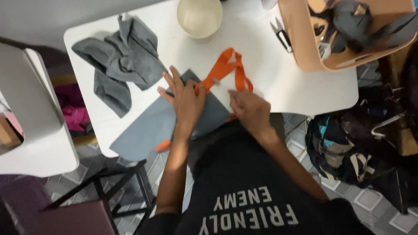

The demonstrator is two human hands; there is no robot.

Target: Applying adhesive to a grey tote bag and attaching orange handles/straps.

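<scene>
We keep our left hand spread flat on the grey fabric panel — right hand pinching the orange strap — and should smooth it straight, untwisted.

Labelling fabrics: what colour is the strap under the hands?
Bright orange webbing strap, lying on flat grey-blue fabric; head view shows it best.

Sewing wkshop: fabric scraps, scissors
</scene>
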